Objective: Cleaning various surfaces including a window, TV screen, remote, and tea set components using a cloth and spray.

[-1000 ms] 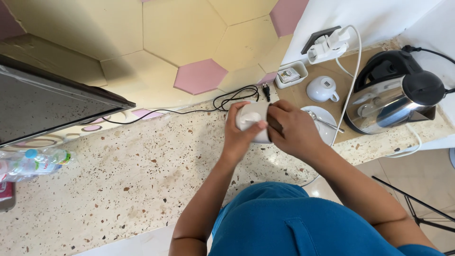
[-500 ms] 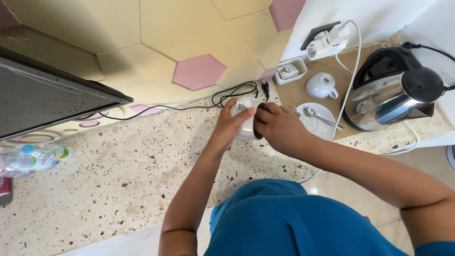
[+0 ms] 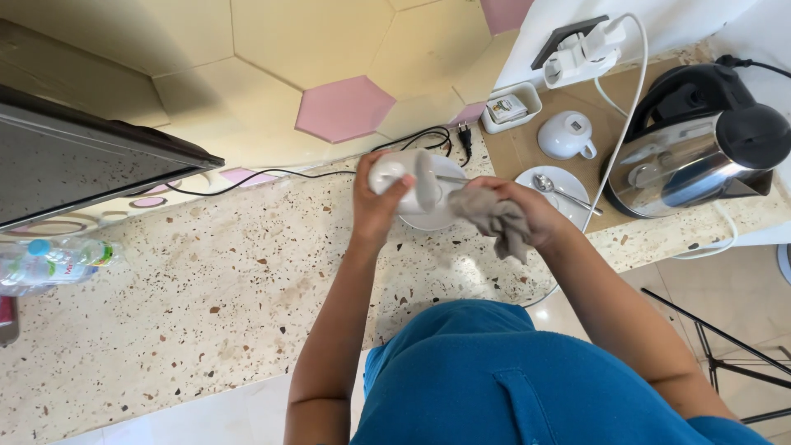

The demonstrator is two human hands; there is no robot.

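cup [image 3: 404,177]: was plain white, gripped in the left hand [image 3: 377,202]
cloth [image 3: 494,221]: was a dull grey-beige, bunched in the right hand [image 3: 527,210]
countertop [image 3: 206,297]: was cream terrazzo with brown and dark specks
wall tiles [image 3: 272,41]: were pale yellow hexagons, with pink ones mixed in
kettle [image 3: 700,148]: was shiny steel with a black lid and handle
shirt [image 3: 511,379]: was solid blue
saucer [image 3: 564,185]: was white
cable [image 3: 272,173]: was black

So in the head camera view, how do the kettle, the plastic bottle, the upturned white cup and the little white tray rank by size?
Largest to smallest as they look:
1. Kettle
2. Plastic bottle, cut off by the picture's left edge
3. Upturned white cup and little white tray: too alike to rank.
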